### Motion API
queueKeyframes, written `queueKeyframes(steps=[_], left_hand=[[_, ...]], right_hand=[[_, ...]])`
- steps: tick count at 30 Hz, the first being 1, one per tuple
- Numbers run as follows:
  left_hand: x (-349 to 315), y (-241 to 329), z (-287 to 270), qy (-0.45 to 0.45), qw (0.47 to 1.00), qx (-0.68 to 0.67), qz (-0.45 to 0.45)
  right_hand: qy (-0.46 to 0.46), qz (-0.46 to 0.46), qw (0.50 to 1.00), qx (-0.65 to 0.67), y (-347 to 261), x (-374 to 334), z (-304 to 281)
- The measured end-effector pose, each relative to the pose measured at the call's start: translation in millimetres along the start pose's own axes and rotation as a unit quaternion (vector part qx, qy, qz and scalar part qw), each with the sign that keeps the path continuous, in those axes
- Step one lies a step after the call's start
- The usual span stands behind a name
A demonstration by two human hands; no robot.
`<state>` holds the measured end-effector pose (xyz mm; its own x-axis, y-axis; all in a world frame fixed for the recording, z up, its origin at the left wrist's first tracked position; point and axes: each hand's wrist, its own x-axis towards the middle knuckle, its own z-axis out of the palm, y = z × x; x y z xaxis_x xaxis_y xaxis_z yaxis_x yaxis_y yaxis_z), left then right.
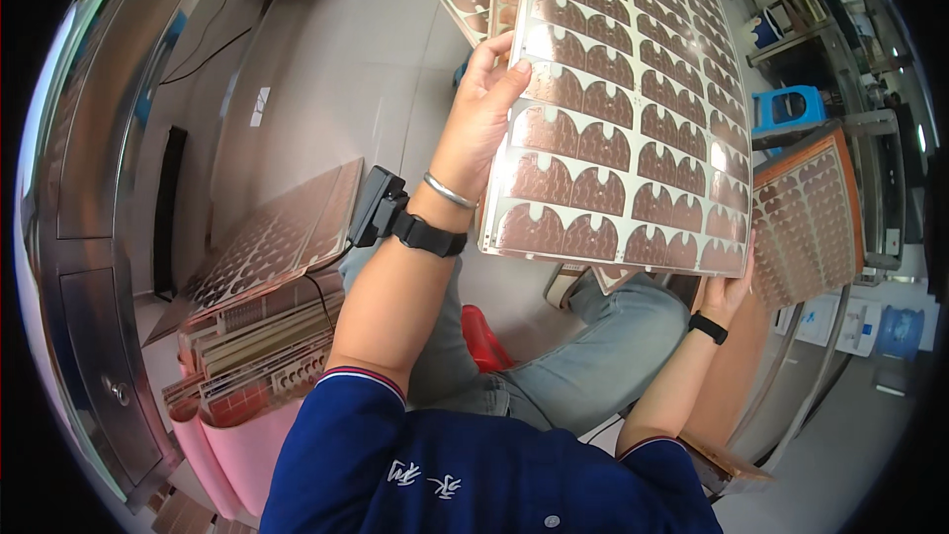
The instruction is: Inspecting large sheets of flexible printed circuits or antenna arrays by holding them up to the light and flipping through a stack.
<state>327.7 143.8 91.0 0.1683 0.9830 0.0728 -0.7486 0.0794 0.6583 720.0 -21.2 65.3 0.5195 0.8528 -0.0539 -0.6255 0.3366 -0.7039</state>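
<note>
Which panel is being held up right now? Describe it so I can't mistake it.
Start at the seated person's raised hands: left hand grips its left edge, right hand its lower right corner. The held panel is white-framed with rows of arched copper pieces, unlike the orange-edged panel behind.

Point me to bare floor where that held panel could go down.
Bare grey floor lies between the stacked copper panels at left and the raised panel in the left hand. Crowded: the leaning panel by the right hand, and the legs' area.

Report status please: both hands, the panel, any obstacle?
Left hand grips copper panel at its left edge. Right hand supports its lower right corner. Nothing blocking.
</note>
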Motion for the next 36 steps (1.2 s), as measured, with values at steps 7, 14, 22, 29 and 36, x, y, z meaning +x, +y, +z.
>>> queueKeyframes(steps=[7,14,22,29,36], left_hand=[[3.6,0.7,-1.6,-0.015,0.999,0.015,0.023],[4.0,0.7,1.6,-0.031,0.999,-0.013,0.02],[1.4,0.4,5.2,-0.03,0.999,0.009,0.015],[2.3,-1.0,2.3,-0.049,0.999,-0.005,0.023],[-2.3,-3.1,9.0,-0.057,0.998,-0.012,0.017]], right_hand=[[-0.008,-0.004,1.0,-0.009,-2.0,-4.1,6.8],[0.011,-0.036,0.999,-0.021,-4.7,-8.5,11.0],[0.051,-0.031,0.993,-0.098,-19.0,-36.1,68.7],[-0.043,-0.102,0.963,-0.247,-54.1,-59.2,82.4],[-0.033,-0.148,0.942,-0.3,-74.1,-84.3,93.2]])
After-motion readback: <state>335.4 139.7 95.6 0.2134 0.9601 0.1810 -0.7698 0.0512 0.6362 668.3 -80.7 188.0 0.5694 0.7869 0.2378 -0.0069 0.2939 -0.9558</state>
